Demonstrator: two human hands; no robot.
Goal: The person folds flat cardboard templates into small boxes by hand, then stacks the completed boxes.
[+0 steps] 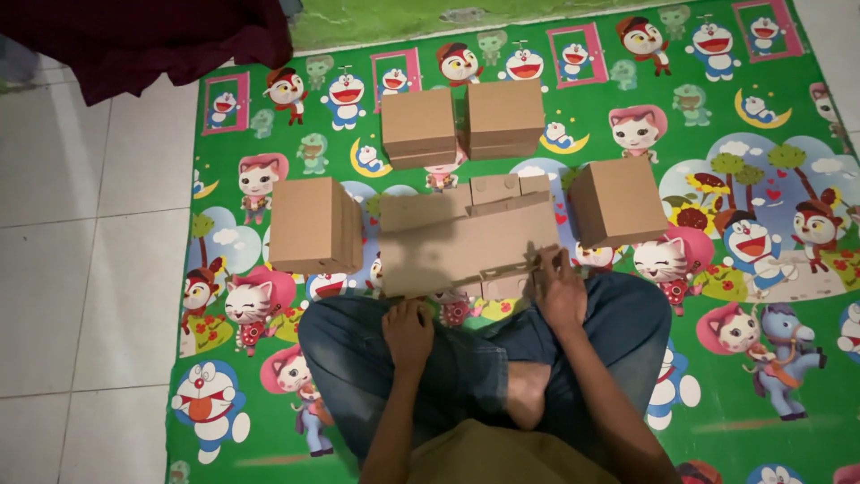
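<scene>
Four folded cardboard boxes already stand on the cartoon play mat (735, 376) around you: one to your left (313, 226), two side by side farther out (418, 127) (505, 117), and one to your right (617, 202), so by my judgement most of the folding in view is done and one piece is left. That fifth piece, the flat cardboard blank (466, 237), lies unfolded on the mat just beyond your crossed legs (flaps still splayed), and your right hand (560, 291) rests on its near right corner, fingers curled on the edge, though I cannot tell if they truly pinch it. Your left hand (408, 333) lies loosely closed on your knee, holding nothing, just short of the blank's near edge.
</scene>
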